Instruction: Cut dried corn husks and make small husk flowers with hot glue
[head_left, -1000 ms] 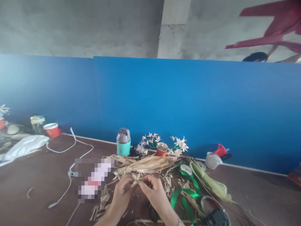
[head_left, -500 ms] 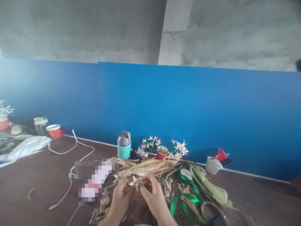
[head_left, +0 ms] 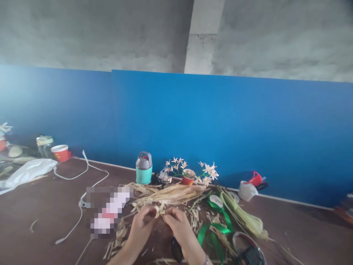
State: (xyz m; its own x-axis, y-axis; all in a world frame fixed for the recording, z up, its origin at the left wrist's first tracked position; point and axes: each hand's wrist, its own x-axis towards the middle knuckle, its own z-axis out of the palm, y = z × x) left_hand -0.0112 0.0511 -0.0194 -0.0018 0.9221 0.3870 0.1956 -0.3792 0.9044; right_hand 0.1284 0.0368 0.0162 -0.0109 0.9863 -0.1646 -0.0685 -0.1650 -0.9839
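Between my two hands is a small pale flower (head_left: 160,211) with pointed petals, made of dry husk-like strips. My left hand (head_left: 143,224) pinches it from the left side with thumb and fingers. From the right, the fingertips of my right hand (head_left: 176,222) are closed on the same flower. Just beyond the hands lies a heap of dry, straw-coloured husks (head_left: 171,195). Cut scraps (head_left: 120,235) are scattered around both wrists. A dark rounded object (head_left: 176,250) is partly hidden by my right wrist.
A turquoise flask (head_left: 143,173) and a red pot (head_left: 188,179) with similar flowers stand near the blue partition (head_left: 215,117). To the right are green ribbon (head_left: 204,233), a bundle of pale green stalks (head_left: 245,217) and a black tape-like item (head_left: 249,255). A white cable (head_left: 79,217) runs along the left.
My right hand's fingers have drawn in closer on the flower, which now sits more upright between both hands. The view has shifted slightly.
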